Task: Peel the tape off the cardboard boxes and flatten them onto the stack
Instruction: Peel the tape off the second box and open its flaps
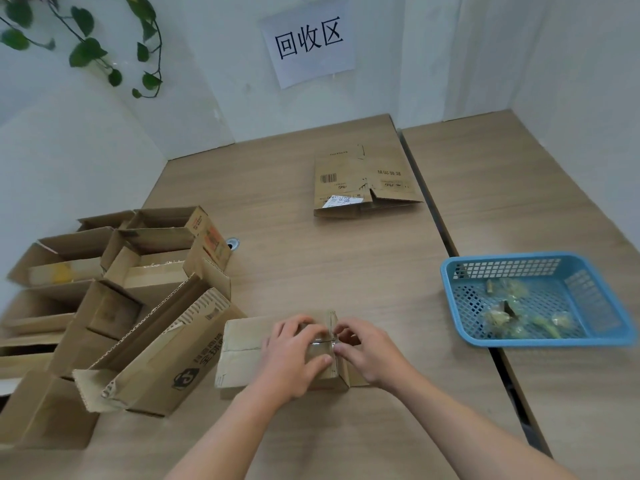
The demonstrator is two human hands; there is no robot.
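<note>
From my remote seat I see a small cardboard box lying at the near middle of the desk, a pale wood-grain laminate surface. The box is matte brown corrugated board, and a strip of glossy clear tape runs across its top seam at the right end, where a short flap stands up. The left hand grips the box from above, with its fingers curled over the far edge and its thumb pressed on the near side of the tape. The right hand comes in from the right with its wrist low. Its fingers are curled, and its thumb and forefinger pinch the tape's end at the box's right edge. Both forearms are bare and reach forward from the bottom of the view. A flattened cardboard box, printed with a barcode, lies flat well beyond the hands near the back of the desk. On the left, a cluster of open cardboard boxes stands with raised flaps and exposed fluted edges. To the right sits a blue plastic basket with lattice walls, holding crumpled wads of tape.
</note>
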